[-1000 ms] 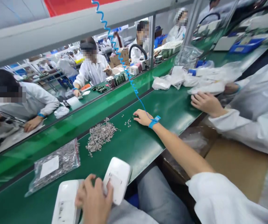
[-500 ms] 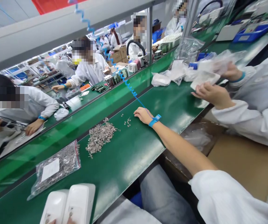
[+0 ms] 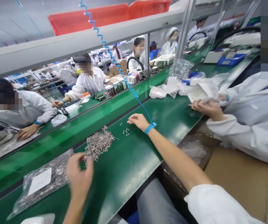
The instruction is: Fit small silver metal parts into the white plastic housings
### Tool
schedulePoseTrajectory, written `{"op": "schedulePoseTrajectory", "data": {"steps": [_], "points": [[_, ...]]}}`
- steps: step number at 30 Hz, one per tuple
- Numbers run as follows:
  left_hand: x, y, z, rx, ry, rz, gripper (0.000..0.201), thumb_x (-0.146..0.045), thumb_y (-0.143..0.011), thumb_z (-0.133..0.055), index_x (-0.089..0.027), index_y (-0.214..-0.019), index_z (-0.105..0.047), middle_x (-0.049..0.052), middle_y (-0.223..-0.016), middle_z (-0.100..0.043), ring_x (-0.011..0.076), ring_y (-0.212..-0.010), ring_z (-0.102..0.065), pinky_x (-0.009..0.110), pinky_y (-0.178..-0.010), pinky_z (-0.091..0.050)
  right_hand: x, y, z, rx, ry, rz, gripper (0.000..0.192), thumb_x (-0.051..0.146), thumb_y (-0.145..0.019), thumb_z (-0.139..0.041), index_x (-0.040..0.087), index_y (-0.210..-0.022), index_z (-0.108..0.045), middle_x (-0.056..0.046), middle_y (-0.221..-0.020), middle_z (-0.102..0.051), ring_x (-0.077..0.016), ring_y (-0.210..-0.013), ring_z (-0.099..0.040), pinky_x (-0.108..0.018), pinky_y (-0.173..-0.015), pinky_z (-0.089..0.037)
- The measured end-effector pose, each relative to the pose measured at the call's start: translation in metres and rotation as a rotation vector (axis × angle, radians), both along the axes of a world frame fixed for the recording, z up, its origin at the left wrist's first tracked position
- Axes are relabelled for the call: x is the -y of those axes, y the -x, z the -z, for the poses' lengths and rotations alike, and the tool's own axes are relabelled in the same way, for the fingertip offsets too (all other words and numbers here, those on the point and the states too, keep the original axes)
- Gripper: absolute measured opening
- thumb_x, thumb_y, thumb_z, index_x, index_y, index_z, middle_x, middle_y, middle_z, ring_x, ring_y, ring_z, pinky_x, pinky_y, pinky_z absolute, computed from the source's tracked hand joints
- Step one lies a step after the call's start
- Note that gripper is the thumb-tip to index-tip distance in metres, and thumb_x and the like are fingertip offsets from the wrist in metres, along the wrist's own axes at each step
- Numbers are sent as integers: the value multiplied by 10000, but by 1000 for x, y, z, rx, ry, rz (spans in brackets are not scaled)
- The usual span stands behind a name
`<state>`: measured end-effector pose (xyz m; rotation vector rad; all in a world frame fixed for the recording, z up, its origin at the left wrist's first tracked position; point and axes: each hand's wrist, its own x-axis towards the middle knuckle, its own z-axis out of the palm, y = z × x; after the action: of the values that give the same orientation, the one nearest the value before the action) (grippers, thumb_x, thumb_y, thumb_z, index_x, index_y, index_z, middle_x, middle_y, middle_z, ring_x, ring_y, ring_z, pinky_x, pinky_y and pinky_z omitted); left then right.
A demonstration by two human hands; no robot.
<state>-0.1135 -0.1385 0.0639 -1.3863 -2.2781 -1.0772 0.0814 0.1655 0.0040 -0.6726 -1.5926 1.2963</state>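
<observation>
My left hand point(image 3: 79, 175) is beside the near end of a heap of small metal parts point(image 3: 99, 143), thumb and fingers apart around nothing. Further right along the green bench, my right hand point(image 3: 139, 122) has its fingertips drawn together in a pinch; anything between them is too small to make out. Just left of those fingertips lie several loose metal parts point(image 3: 126, 132). A blue wrist strap point(image 3: 150, 128) with a coiled cord circles my right wrist. Left of my left hand rests a clear zip bag point(image 3: 42, 180) filled with similar parts, a white label on it.
A white plastic housing point(image 3: 40, 219) shows at the bottom edge. To the right, a co-worker's hand point(image 3: 208, 109) holds a white packet near plastic-wrapped packets point(image 3: 169, 88). A cardboard box point(image 3: 238, 177) stands below the bench edge. Co-workers sit beyond the green divider.
My left hand has left the two white housings at the bottom and moved up beside the heap. The fingertips of my right hand have come together near the loose parts. The view has tilted upward.
</observation>
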Motion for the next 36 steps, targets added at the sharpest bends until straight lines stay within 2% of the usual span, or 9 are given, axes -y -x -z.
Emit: {"op": "schedulePoseTrajectory", "data": {"steps": [2, 4, 7, 10, 13, 17, 27, 33, 36], "points": [[-82, -21, 16, 26, -71, 215, 153, -319, -870, -543, -213, -961, -606, 51, -930, -629, 211, -889, -599, 364, -862, -486, 5, 19, -11, -61, 13, -41, 323, 477, -745, -752, 188, -804, -621, -55, -729, -726, -224, -785, -742, -368, -755, -611], [-147, -40, 30, 64, -125, 289, 186, -311, -862, -548, -192, -1002, -583, 58, -942, -626, 186, -830, -593, 342, -834, -480, 9, 35, -15, -159, 50, -77, 330, 473, -720, -773, 197, -812, -619, -37, -753, -721, -216, -799, -741, -364, -782, -611], [-191, -50, 52, 40, -160, 278, 231, -317, -872, -555, -182, -1057, -581, 62, -962, -630, 184, -832, -590, 344, -842, -453, 11, 46, -10, -247, 100, -167, 301, 418, -696, -796, 207, -822, -622, -9, -764, -691, -201, -786, -729, -347, -775, -602], [-190, -45, 67, -9, -171, 300, 254, -319, -901, -545, -181, -1110, -588, 72, -1000, -638, 192, -894, -597, 343, -861, -425, 11, 44, -3, -172, 0, -228, 238, 371, -708, -790, 202, -784, -641, -17, -847, -670, -184, -791, -693, -335, -759, -579], [-183, -41, 71, -51, -130, 309, 217, -311, -937, -500, -190, -1084, -605, 73, -992, -649, 193, -920, -603, 348, -881, -403, 8, 39, -1, -66, -124, -230, 178, 333, -740, -768, 186, -733, -667, -23, -871, -656, -160, -794, -633, -318, -772, -538], [-186, -43, 70, -17, -155, 326, 161, -273, -940, -481, -192, -924, -618, 43, -845, -633, 182, -839, -595, 341, -840, -388, 10, 36, -2, -18, -70, -285, 149, 304, -756, -746, 175, -778, -676, -3, -761, -663, -149, -743, -606, -304, -741, -509], [-191, -40, 73, 93, -336, 404, 107, -217, -874, -563, -205, -775, -602, -16, -685, -596, 137, -656, -553, 309, -723, -394, 15, 31, -4, -11, -23, -318, 151, 262, -750, -747, 164, -858, -709, -15, -808, -696, -134, -735, -619, -297, -733, -513], [-191, -43, 75, 73, -323, 305, 59, -223, -873, -579, -192, -864, -628, -6, -753, -621, 129, -645, -543, 314, -755, -402, 19, 29, -5, -1, -130, -277, 107, 253, -788, -723, 169, -834, -675, -17, -826, -675, -141, -765, -616, -296, -726, -507], [-190, -43, 75, 77, -357, 246, 77, -227, -878, -580, -190, -815, -606, -6, -742, -609, 128, -634, -523, 304, -732, -402, 21, 30, -6, 29, -201, -249, 96, 250, -806, -707, 166, -832, -669, -24, -832, -666, -142, -761, -608, -297, -721, -505]]}}
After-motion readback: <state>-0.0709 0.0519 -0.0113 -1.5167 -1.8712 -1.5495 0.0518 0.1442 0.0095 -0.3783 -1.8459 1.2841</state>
